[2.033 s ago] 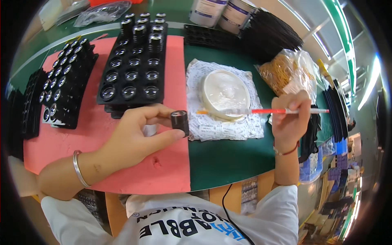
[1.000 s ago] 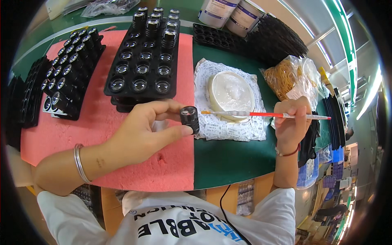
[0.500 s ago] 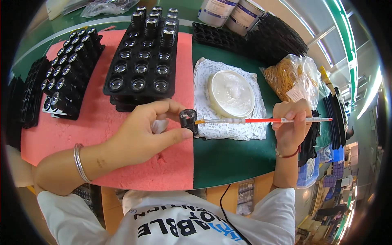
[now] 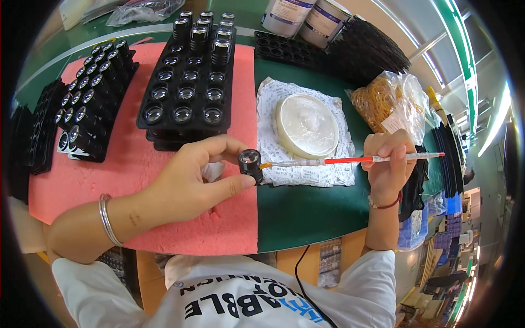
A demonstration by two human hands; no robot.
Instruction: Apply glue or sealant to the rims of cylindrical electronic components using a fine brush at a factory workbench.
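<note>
Two hands work over a table whose left part is covered by a pink mat [image 4: 164, 180] and whose right part is green [image 4: 306, 210]. The left hand [image 4: 188, 183] pinches a small black lens [image 4: 250, 162] between thumb and fingers, its glass face turned up, right over the seam where pink meets green. The right hand [image 4: 388, 164] is closed around a thin brush [image 4: 350, 160] with a red and white handle, held nearly level. The brush's tip touches the right side of the lens.

Just behind the brush lies a round white dish [image 4: 306, 126] of pale paste, set on a crumpled printed sheet [image 4: 273, 98]. The lens is just beside the sheet's near left corner.

On the mat, beyond the left hand, stands a black tray [image 4: 188, 93] with rows of lenses; its far rows hold taller black pieces. A second black tray [image 4: 90, 104], also filled with lenses, sits to its left, tilted. More black trays lie at the far left edge [image 4: 35, 136], and an empty one [image 4: 284, 49] lies on the green beyond the dish.

Two cans [image 4: 309, 19] stand at the far edge. A clear bag of tan rubber bands [image 4: 383, 101] rests right of the dish, near the right hand. A metal bangle [image 4: 106, 218] circles the left wrist, and a red band [image 4: 385, 205] circles the right.
</note>
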